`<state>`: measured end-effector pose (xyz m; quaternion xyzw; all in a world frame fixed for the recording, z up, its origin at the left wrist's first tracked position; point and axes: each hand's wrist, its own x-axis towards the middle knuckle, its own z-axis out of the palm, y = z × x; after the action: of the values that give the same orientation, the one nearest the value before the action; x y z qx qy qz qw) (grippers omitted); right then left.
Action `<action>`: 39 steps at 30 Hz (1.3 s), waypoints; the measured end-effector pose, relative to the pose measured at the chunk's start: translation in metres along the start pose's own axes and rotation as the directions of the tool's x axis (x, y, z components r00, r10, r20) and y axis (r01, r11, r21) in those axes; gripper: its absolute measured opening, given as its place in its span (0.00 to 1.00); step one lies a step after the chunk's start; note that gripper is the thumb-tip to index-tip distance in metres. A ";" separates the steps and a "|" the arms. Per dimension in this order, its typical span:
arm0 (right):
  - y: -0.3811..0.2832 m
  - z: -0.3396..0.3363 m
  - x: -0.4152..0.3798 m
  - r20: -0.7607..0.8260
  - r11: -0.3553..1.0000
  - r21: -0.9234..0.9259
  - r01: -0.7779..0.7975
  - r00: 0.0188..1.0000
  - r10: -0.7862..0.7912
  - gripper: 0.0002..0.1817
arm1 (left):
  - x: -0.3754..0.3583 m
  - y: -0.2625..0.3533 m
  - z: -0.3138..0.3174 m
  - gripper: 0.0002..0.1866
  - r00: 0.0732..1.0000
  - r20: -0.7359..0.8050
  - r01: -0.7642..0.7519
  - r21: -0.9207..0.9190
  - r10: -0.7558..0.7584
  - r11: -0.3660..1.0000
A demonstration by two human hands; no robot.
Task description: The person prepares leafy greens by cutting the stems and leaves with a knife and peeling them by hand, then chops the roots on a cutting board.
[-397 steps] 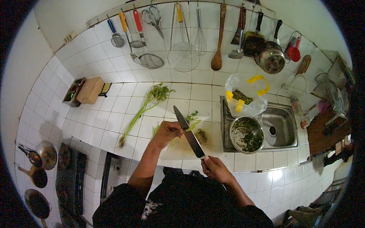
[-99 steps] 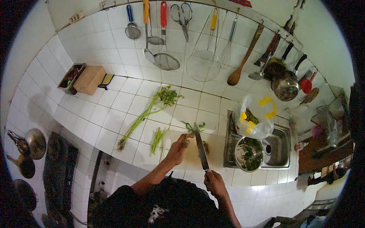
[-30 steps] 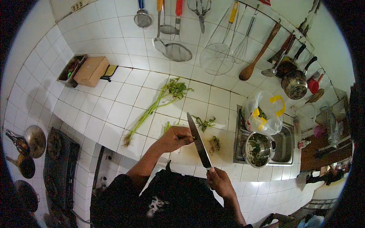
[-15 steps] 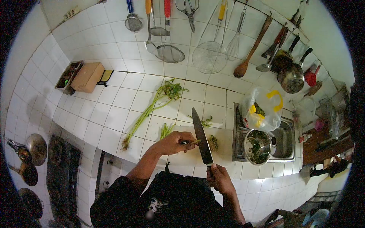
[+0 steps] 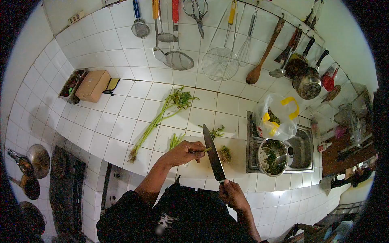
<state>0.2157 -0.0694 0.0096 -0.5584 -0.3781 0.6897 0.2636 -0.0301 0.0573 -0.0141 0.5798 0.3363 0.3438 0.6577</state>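
My left hand (image 5: 187, 152) pinches a short green stalk (image 5: 208, 149), whose end meets the side of the blade. Gripped by its handle in my right hand (image 5: 234, 195) is a large kitchen knife (image 5: 214, 155), its tip pointing away from me. Both hands are over a pale cutting board (image 5: 239, 156). Just right of the blade lies a small heap of trimmings (image 5: 225, 154). Some cut stalks (image 5: 176, 140) rest beyond my left hand, and leafy scraps (image 5: 217, 130) lie past the knife tip. Long stalks with leaves and roots (image 5: 158, 117) stretch across the tiles at the left.
At the right, a metal bowl of chopped greens (image 5: 273, 157) stands at the sink (image 5: 302, 152), beside a plastic bag (image 5: 278, 117). A cardboard box (image 5: 92, 86) sits in the back left corner. Utensils such as a wooden spoon (image 5: 265, 52) hang along the wall.
The view has shifted slightly. Both hands keep nearly the same pose, with the stalk and the knife still held close together.
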 end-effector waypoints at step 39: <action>-0.008 0.010 0.004 -0.043 0.987 0.135 0.085 0.996 -0.080 0.27 | 0.010 -0.030 0.042 0.17 0.994 -0.060 0.062 -0.368 -0.090 0.928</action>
<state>0.2041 -0.0636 0.0149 -0.5356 -0.3477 0.6921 0.3366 0.0126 0.0408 -0.0399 0.4204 0.3136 0.3963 0.7536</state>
